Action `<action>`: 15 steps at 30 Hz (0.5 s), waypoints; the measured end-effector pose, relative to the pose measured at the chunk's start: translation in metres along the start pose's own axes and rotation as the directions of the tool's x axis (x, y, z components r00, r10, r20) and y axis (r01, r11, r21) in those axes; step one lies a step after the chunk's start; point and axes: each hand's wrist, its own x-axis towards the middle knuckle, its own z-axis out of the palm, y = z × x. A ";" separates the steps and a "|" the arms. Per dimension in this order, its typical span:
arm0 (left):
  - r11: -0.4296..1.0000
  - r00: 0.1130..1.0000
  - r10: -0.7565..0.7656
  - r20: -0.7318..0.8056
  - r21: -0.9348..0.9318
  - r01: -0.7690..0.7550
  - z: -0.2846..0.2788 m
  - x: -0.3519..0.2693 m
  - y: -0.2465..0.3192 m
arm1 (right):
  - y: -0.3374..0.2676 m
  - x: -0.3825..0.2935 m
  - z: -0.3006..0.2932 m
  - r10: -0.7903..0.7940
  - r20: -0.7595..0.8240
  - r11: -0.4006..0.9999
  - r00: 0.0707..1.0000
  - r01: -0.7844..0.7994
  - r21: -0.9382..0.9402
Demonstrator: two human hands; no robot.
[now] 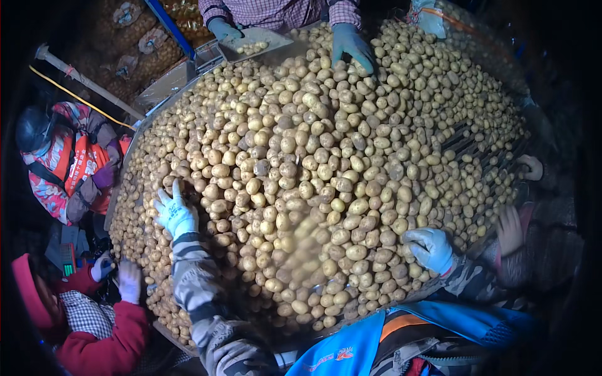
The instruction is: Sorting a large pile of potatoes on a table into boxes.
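Observation:
A wide heap of potatoes point(301, 155) covers the sorting table before me. My left hand point(176, 214), in a pale work glove, reaches far over the heap's left side. Its fingers are spread on the potatoes, with nothing seen in its grasp. On the right, near the heap's front edge, is my right hand point(428, 251), also gloved. Its fingers curl down against the potatoes, and its palm side is hidden. Camouflage sleeves cover both my arms. Between my arms, some potatoes point(305, 251) look blurred.
Across the heap, a co-worker's gloved hand point(352, 47) rests on potatoes; the other holds a metal scoop point(254, 44). More co-workers' hands point(129, 282) are at the left rim and bare hands point(510, 230) at right. Dark slats point(463, 145) show at right. Filled net sacks point(136, 40) stand behind.

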 end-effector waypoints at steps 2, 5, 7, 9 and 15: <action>0.992 0.994 -0.041 -0.101 -0.125 0.028 -0.013 -0.017 0.030 | 0.005 -0.002 0.003 0.030 -0.029 0.999 0.999 -0.030 0.012; 0.540 0.875 0.160 -0.458 -0.701 -0.466 -0.049 -0.097 0.126 | 0.000 0.004 0.006 -0.044 -0.050 0.997 0.998 0.040 -0.069; 0.011 0.872 0.476 -0.114 -0.991 -0.136 -0.087 -0.156 0.185 | -0.002 0.006 0.007 -0.088 -0.078 0.993 0.993 0.081 -0.089; -0.034 0.759 0.575 -0.307 -0.935 -0.352 -0.067 -0.173 0.225 | -0.002 0.006 0.006 -0.127 -0.047 0.986 0.991 0.121 -0.113; 0.489 0.629 0.702 -0.333 -0.416 -0.766 -0.044 -0.094 0.238 | 0.000 0.005 0.006 -0.190 -0.016 0.958 0.982 0.182 -0.220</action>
